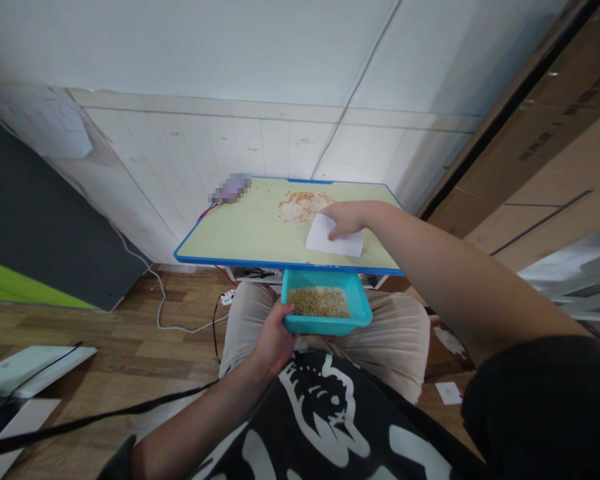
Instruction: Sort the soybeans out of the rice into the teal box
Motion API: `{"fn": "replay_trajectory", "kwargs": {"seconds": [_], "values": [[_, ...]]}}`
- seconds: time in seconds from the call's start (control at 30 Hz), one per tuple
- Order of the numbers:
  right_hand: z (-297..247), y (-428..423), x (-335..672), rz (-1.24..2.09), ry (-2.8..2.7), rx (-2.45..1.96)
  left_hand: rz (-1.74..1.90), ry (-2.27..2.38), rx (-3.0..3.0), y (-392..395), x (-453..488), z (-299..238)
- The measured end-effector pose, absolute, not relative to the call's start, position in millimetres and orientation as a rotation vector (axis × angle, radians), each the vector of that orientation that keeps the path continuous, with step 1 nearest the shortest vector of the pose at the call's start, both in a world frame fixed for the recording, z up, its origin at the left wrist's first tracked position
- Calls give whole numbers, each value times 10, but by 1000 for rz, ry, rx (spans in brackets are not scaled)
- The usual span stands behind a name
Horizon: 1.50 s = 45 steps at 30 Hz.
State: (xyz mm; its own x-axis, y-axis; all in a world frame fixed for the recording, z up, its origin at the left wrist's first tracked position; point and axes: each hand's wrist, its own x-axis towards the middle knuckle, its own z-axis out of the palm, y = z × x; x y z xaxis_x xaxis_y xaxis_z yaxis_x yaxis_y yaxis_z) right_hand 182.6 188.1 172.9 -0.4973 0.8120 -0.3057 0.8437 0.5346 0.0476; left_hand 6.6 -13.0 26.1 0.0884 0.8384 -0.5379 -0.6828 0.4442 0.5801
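My left hand point(276, 337) is closed on the left rim of a turquoise plastic basin point(327, 325), held over my lap just below the table's front edge. Yellow kernels mixed with white grains point(317, 302) cover the basin's bottom. Over the table, my right hand point(347, 219) grips a white sheet of paper point(334, 245) between thumb and fingers. Just beyond the paper lies a loose pile of white grains and yellow kernels point(303, 207) on the tabletop. The paper and hand hide part of the pile's near right side.
The small table point(230, 230) has a pale yellow top with a blue edge and stands against a white wall. A blurred purplish object point(231, 189) sits at its back left corner. Cardboard point(525, 140) leans at the right. A white cable point(163, 300) runs across the wooden floor.
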Motion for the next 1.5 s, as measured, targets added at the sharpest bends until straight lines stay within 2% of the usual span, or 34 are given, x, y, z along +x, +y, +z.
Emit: {"fn": "replay_trajectory", "kwargs": {"seconds": [0.5, 0.97, 1.23, 1.5], "values": [[1772, 1437, 1635, -124, 2551, 1217, 1154, 923, 215, -141, 55, 226], [1449, 668, 1722, 282, 2662, 1157, 1148, 928, 205, -140, 60, 237], [1330, 438, 1784, 178, 2627, 1184, 1146, 922, 218, -154, 68, 257], [1372, 518, 2000, 100, 2619, 1409, 1152, 939, 235, -157, 70, 235]]}}
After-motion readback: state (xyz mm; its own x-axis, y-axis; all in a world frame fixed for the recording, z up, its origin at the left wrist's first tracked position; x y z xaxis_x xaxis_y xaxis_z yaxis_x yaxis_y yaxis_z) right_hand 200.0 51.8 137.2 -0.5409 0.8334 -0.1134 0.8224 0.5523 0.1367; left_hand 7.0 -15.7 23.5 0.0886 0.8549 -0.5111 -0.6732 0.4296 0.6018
